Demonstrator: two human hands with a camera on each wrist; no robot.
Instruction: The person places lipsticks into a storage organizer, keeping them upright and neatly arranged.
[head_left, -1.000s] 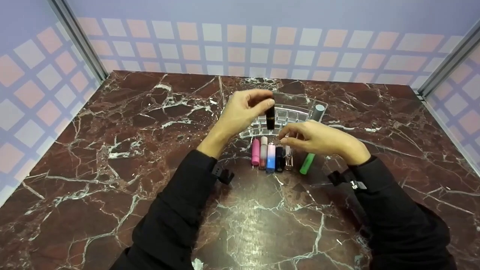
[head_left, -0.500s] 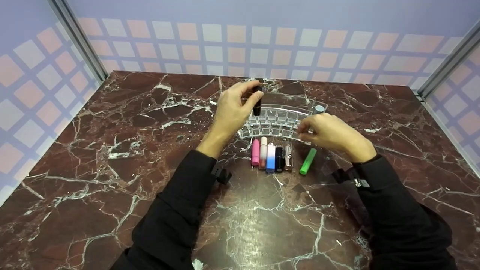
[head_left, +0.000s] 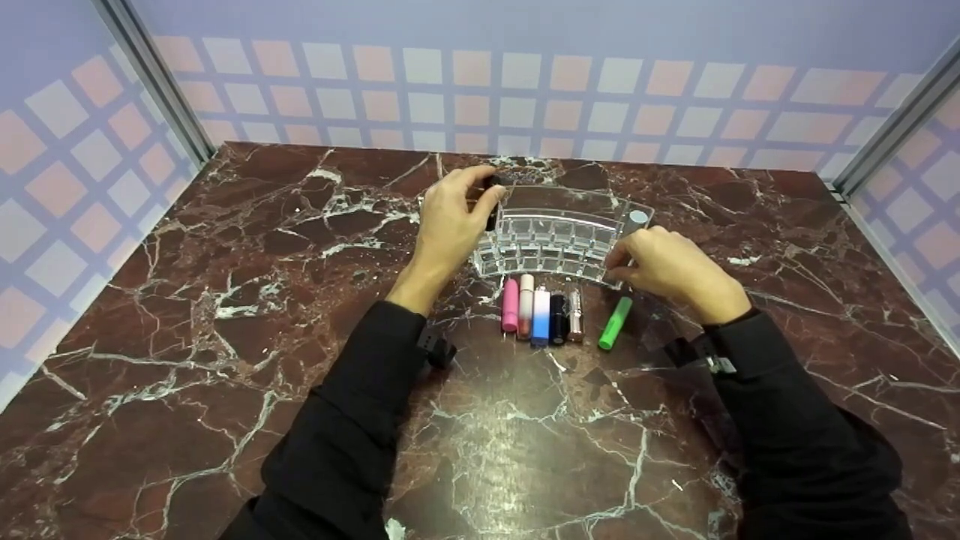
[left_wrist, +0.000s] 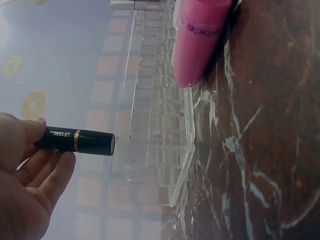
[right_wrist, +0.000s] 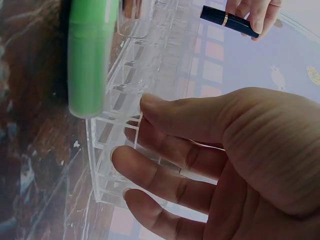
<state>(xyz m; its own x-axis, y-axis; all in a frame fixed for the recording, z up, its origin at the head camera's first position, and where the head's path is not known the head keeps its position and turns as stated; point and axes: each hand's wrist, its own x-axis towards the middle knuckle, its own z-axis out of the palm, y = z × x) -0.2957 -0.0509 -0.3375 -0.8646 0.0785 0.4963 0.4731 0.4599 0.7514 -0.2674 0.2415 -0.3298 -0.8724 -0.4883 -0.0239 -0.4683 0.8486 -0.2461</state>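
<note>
Marbled table [head_left: 187, 337], tube [left_wrist: 77, 141] between left fingers [left_wrist: 59, 175]

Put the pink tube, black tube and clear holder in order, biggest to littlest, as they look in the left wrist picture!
1. Clear holder
2. Pink tube, partly cut off by the picture's top
3. Black tube, partly covered

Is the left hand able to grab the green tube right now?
Probably not: the left hand is pinching the black lipstick tube, and the clear organizer and row of cosmetic tubes lie between that hand and the green tube.
</note>
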